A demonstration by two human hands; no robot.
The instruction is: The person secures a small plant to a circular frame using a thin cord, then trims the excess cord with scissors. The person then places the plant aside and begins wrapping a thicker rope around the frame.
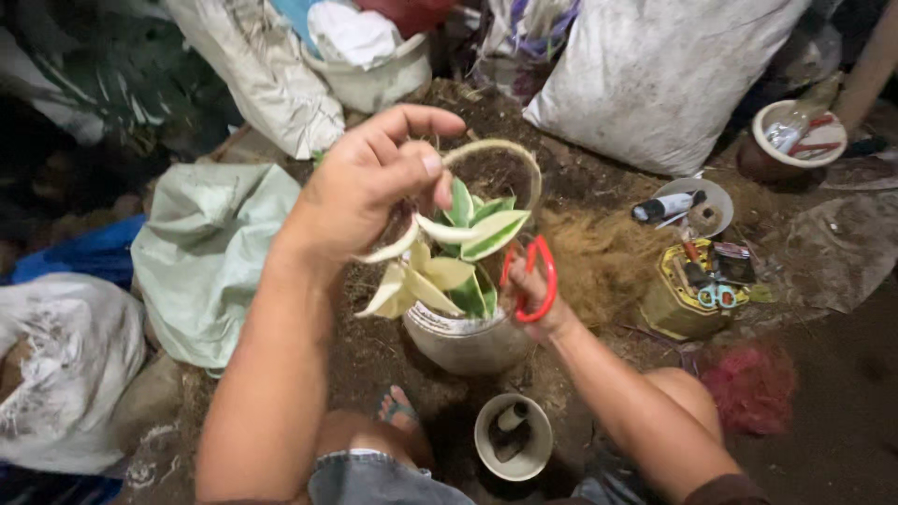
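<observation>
The left hand (360, 187) pinches the plant (449, 252) upright over the white pot (463, 341); just beside it, nearer the stem, the right hand (533, 290) grips red scissors (533, 276).

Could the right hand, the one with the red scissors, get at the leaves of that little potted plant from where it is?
Probably yes. The right hand with the red scissors sits right beside the variegated leaves, nothing between them. The left hand holds the looped support higher up, clear of that side.
</observation>
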